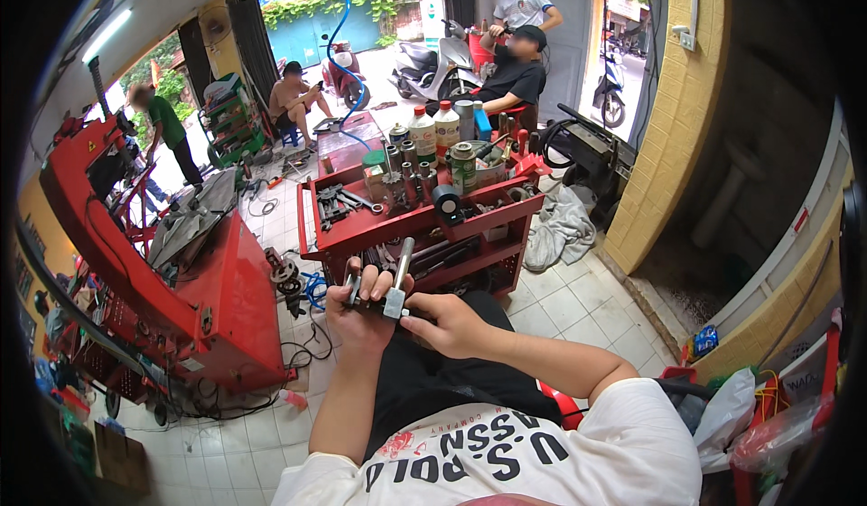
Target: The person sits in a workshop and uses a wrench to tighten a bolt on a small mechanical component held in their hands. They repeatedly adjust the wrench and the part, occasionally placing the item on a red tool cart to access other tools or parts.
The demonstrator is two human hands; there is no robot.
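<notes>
In front of my lap I hold a metal tool made of a grey steel block [394,304] with a long round rod [405,260] standing up out of it. Its exact kind I cannot make out. My left hand [359,318] is wrapped round a dark part of it, fingers curled over the top. From the right, my right hand [444,327] is closed, thumb and forefinger pinching at a small end beside the block's lower edge. Beyond both hands stands a red tool cart [312,255], with spanners [341,206], sockets [409,152] and bottles [422,132] on top.
A large red machine [230,312] stands at the left, with cables on the tiled floor. Grey rags [562,228] lie right of the cart. Plastic bags [727,416] sit at lower right. Several other people and scooters [423,72] are toward the doorway.
</notes>
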